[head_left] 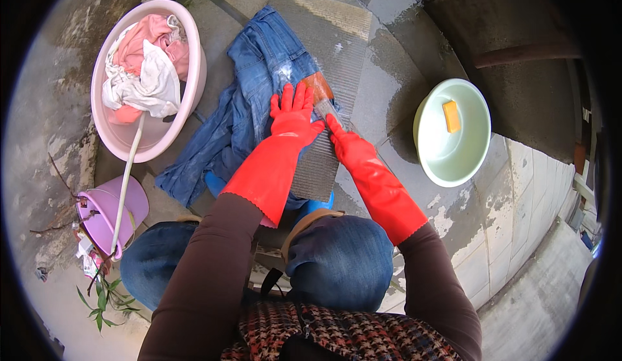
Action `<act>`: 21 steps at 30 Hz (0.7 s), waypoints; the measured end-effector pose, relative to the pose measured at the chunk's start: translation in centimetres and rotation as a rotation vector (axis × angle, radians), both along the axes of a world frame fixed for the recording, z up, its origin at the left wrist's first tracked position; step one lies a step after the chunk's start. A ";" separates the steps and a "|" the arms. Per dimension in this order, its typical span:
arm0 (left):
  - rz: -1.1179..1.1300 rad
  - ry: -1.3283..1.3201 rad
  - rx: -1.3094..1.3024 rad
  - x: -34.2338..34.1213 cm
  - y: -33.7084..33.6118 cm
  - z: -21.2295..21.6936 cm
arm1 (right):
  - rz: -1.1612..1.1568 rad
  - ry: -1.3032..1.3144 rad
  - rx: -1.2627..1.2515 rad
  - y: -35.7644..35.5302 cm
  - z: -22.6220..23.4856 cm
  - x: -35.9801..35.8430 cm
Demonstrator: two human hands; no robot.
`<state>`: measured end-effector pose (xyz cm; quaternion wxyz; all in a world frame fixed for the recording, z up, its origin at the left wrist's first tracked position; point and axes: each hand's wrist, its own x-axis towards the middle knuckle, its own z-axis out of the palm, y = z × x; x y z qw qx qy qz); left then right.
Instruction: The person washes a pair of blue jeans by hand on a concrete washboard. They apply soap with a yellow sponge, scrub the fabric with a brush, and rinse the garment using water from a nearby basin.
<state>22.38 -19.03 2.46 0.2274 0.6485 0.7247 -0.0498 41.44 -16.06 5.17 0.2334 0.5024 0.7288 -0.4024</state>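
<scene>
Blue jeans [262, 56] lie bunched and partly spread over a grey ribbed board [337, 59], with a dab of white foam on them. My left hand [291, 111], in a long red rubber glove, presses flat on the jeans, its fingers stretched out. Just right of it, my right hand [346, 142], gloved alike, is closed on what looks like a scrub brush [326, 109] with a pale, wet head. The brush touches the jeans' edge beside an orange-brown patch [317, 86]. My right palm hides most of the handle.
To the left stands a pink tub [102, 111] of pink and white clothes. A purple bucket [133, 199] with a pale stick [129, 166] leaning across it is nearer. At right, a pale green basin [447, 160] holds a yellow soap bar [451, 116]. The paving [389, 69] is wet.
</scene>
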 end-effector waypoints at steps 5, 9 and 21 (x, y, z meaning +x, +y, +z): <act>-0.017 0.033 -0.039 0.0 0.1 0.0 | -0.139 0.144 0.020 4.0 -1.2 -4.2; -0.035 0.045 -0.042 -0.1 0.2 1.1 | -0.302 0.210 0.003 12.6 -3.7 -11.9; -0.031 -0.017 -0.037 -0.4 0.3 -0.2 | -0.069 0.136 0.163 13.4 -1.5 -12.3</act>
